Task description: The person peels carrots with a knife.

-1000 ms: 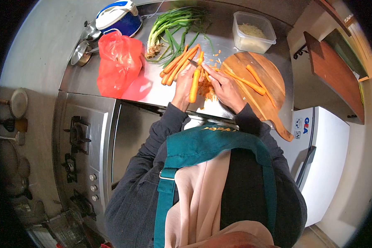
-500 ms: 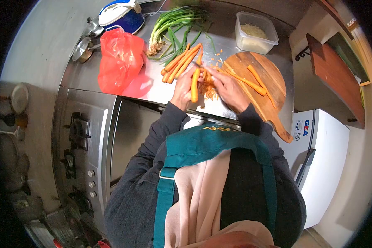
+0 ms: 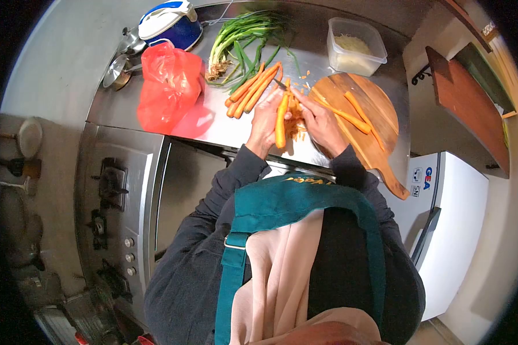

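Observation:
My left hand [image 3: 265, 122] is closed around a carrot [image 3: 280, 123], whose thick end points toward me. Close beside it, my right hand [image 3: 322, 122] is closed on a small knife [image 3: 281, 85]; only its dark blade shows, lying across the carrot's far end, and the handle is hidden in the fingers. Orange peelings [image 3: 295, 127] lie on the steel counter under and between both hands. A pile of unpeeled-looking carrots [image 3: 250, 92] is just left of my left hand. To the right, several bright carrots [image 3: 357, 122] rest on a round wooden board [image 3: 380, 95].
Spring onions [image 3: 236, 37] lie behind the carrot pile. A red plastic bag [image 3: 170, 86] stands at the left, near a blue rice cooker [image 3: 175, 29] and metal pans [image 3: 118, 72]. A clear tub [image 3: 357, 49] with pale shreds stands at the back right. The board's handle overhangs the counter's front edge.
Both hands stay together at the carrot. My left hand and the carrot have shifted slightly right and toward me. The dark blade shows more clearly at the carrot's far end.

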Available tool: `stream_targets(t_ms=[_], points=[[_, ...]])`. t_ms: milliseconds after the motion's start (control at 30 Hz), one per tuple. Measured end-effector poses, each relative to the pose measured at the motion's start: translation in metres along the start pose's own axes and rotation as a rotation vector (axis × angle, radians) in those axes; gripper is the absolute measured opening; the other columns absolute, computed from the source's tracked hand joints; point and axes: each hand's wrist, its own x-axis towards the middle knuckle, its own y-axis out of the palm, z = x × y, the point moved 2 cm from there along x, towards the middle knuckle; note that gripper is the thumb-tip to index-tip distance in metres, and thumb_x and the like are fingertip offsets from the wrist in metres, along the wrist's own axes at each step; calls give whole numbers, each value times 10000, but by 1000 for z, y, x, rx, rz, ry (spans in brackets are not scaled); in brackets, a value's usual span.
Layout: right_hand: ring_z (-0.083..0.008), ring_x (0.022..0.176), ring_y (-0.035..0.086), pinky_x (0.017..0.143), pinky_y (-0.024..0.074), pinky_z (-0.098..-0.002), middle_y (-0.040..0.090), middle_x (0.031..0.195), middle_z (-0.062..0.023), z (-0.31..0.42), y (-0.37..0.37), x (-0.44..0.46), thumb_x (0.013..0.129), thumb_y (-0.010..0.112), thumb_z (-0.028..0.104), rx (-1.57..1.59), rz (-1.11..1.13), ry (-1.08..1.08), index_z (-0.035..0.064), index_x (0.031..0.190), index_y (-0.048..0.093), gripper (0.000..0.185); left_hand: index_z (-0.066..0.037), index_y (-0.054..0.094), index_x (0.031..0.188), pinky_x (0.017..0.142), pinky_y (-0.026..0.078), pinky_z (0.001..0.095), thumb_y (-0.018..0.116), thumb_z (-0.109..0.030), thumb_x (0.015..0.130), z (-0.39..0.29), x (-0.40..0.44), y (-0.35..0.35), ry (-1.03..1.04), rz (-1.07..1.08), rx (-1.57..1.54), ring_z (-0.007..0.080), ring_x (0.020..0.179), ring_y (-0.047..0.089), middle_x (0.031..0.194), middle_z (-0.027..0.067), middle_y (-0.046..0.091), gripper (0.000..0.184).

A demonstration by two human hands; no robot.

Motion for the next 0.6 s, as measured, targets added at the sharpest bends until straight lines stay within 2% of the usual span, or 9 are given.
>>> stream_targets(t_ms=[33,100,133,233,267,300,367,467,600], points=[[-349,892,574,759,463,-378,571,1055,-196,0,-3,0,859,454,140,3,1,-3,221,1298,413,449,-18,522,1043,477,447,178,466,-164,909,-1,0,1,4,-2,1,76,600,514,828,37,552,205],[-337,967,560,813,452,-374,545,1118,-197,3,-6,-4,862,437,120,-12,149,73,197,1292,422,437,-12,515,1082,474,447,179,455,-149,913,-4,3,2,90,27,43,75,594,509,854,35,550,226],[-338,981,556,828,444,-371,548,1109,-205,10,-2,-8,863,420,103,58,136,22,192,1289,428,435,-12,515,1082,474,447,179,455,-149,913,-5,5,2,91,26,43,75,594,509,854,35,550,226],[-340,994,551,837,437,-367,542,1114,-217,24,2,-14,859,409,87,135,227,94,186,1293,423,446,6,473,1156,636,505,236,440,-135,918,-11,14,-3,145,-78,-60,118,740,574,945,49,565,279],[-349,975,555,829,436,-369,545,1104,-224,24,4,-14,853,411,80,137,185,60,184,1291,428,450,10,476,1150,707,507,265,440,-139,918,-8,17,-12,168,7,-42,139,806,580,965,55,571,277],[-349,975,555,829,436,-369,545,1104,-224,22,6,-13,853,411,80,137,187,62,184,1291,428,450,10,476,1150,707,507,265,440,-139,918,-10,13,-8,167,6,-43,139,806,580,965,55,571,277],[-351,988,549,839,433,-367,540,1112,-223,17,6,-7,853,408,74,47,200,135,159,1282,439,438,-20,513,1090,578,474,215,443,-152,926,-13,2,6,103,-78,-76,76,662,520,856,11,545,221],[-349,975,553,830,436,-363,539,1115,-220,12,1,4,856,412,79,66,65,14,154,1291,424,442,-24,514,1056,552,465,204,444,-155,927,-4,5,-10,91,50,25,64,656,513,857,14,546,197],[-340,973,556,823,438,-358,533,1133,-209,14,-3,6,860,415,88,61,131,65,149,1308,398,453,-21,506,1107,520,454,196,446,-160,927,-5,2,-2,100,42,19,58,639,505,840,10,542,236]])
